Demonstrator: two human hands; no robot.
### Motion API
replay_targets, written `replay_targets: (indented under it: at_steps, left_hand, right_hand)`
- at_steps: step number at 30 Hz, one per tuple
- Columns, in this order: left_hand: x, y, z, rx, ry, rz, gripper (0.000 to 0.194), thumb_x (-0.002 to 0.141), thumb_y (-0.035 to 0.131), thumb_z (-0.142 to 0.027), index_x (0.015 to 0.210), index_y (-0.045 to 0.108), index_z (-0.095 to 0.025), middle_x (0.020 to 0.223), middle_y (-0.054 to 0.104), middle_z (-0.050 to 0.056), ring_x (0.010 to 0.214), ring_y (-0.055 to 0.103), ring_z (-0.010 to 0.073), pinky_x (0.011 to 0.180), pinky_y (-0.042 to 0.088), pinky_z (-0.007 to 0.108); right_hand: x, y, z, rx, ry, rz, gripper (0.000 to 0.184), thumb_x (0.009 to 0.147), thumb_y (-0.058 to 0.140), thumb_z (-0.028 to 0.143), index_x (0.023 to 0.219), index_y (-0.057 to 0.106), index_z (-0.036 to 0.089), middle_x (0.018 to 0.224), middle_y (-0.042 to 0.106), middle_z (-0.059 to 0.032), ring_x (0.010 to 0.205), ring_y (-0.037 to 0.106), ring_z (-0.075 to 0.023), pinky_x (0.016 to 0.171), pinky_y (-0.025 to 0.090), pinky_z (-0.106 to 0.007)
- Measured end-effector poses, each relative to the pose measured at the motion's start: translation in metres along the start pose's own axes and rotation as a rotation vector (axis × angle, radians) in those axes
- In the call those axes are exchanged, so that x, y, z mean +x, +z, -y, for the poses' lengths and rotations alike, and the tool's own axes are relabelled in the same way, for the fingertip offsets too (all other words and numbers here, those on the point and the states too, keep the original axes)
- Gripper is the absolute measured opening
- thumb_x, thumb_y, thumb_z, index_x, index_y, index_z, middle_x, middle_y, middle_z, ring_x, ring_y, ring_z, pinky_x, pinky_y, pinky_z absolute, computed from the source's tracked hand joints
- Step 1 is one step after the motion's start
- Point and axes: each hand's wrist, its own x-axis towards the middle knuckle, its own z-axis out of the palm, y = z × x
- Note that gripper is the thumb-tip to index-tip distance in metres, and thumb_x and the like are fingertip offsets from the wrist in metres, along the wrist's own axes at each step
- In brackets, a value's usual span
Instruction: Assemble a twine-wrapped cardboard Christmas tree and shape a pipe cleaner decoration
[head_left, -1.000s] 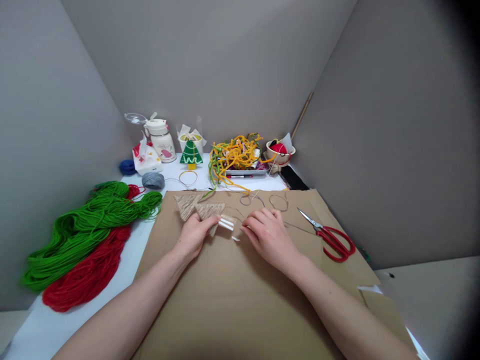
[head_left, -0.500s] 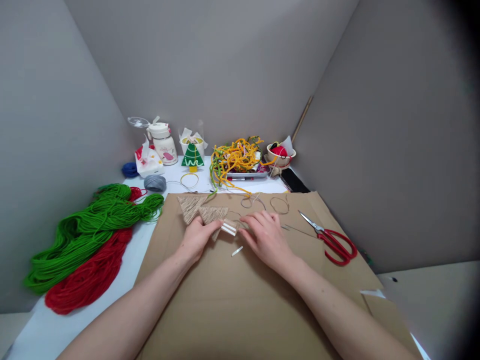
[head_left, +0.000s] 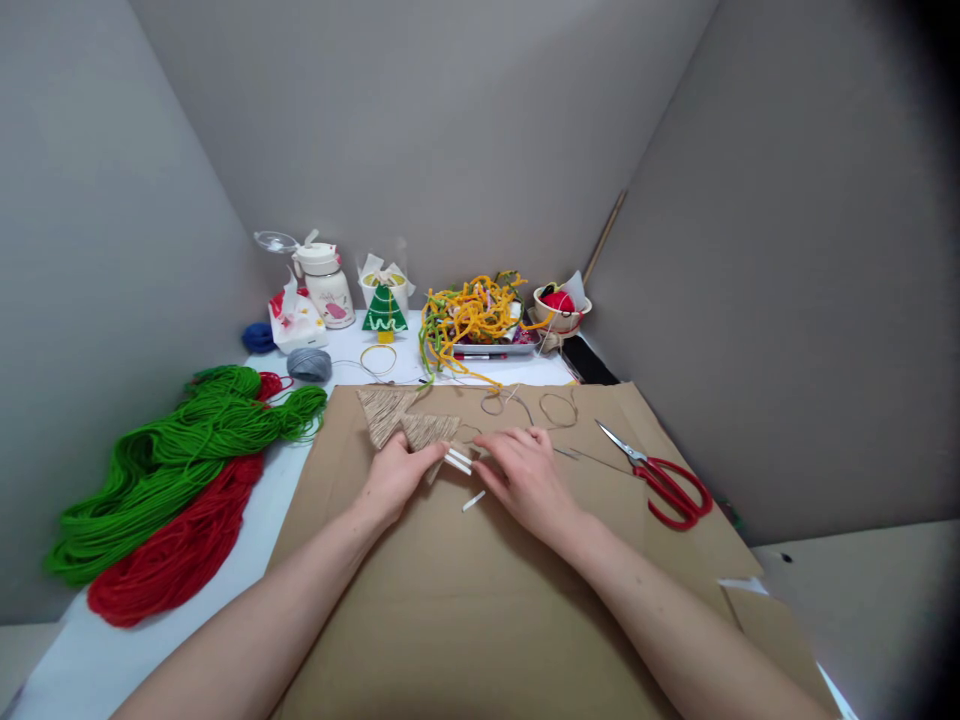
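Observation:
A twine-wrapped tree shape [head_left: 405, 422] lies on a sheet of brown cardboard [head_left: 480, 600]. My left hand [head_left: 394, 478] pinches its lower right part, the thumb pressed on the twine. My right hand [head_left: 525, 478] rests palm down just to the right, its fingertips closed on the tree's small stem with white strips [head_left: 459, 460]. A short white strip [head_left: 473, 501] lies loose on the cardboard between my hands. Loose twine [head_left: 525, 405] curls beyond my right hand.
Red-handled scissors [head_left: 660, 478] lie on the right of the cardboard. Green yarn [head_left: 180, 440] and red yarn [head_left: 180, 545] are heaped at the left. At the back stand a grey thread ball [head_left: 308, 364], a white bottle [head_left: 330, 285], a green felt tree [head_left: 384, 312], a tangle of orange cord [head_left: 469, 315] and a small bowl [head_left: 561, 305].
My right hand has slid a little left, toward the tree's stem. The short white strip has dropped from near the stem onto the cardboard. My left hand has stayed put.

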Motion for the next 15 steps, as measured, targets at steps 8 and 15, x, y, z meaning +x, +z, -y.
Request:
replay_targets:
  at_steps: [8, 15]
  left_hand:
    - [-0.0012, 0.0000, -0.0011, 0.187, 0.032, -0.034, 0.040, 0.053, 0.071, -0.053, 0.069, 0.058, -0.018, 0.066, 0.063, 0.003, 0.063, 0.057, 0.0194, 0.051, 0.038, 0.025]
    - [-0.0037, -0.0006, -0.0050, 0.194, 0.052, -0.025, 0.039, 0.054, 0.071, -0.051, 0.072, 0.061, -0.018, 0.068, 0.064, 0.004, 0.064, 0.058, 0.0198, 0.054, 0.039, 0.026]
  right_hand:
    - [-0.0001, 0.0023, 0.0011, -0.047, -0.033, 0.014, 0.013, 0.088, 0.051, 0.023, 0.099, 0.057, 0.020, 0.089, 0.069, -0.0049, 0.089, 0.056, -0.0176, 0.079, 0.026, -0.033]
    - [-0.0008, 0.0020, 0.0027, -0.078, -0.055, -0.003, 0.014, 0.090, 0.046, 0.021, 0.098, 0.057, 0.020, 0.084, 0.069, -0.0054, 0.085, 0.056, -0.0170, 0.079, 0.026, -0.033]
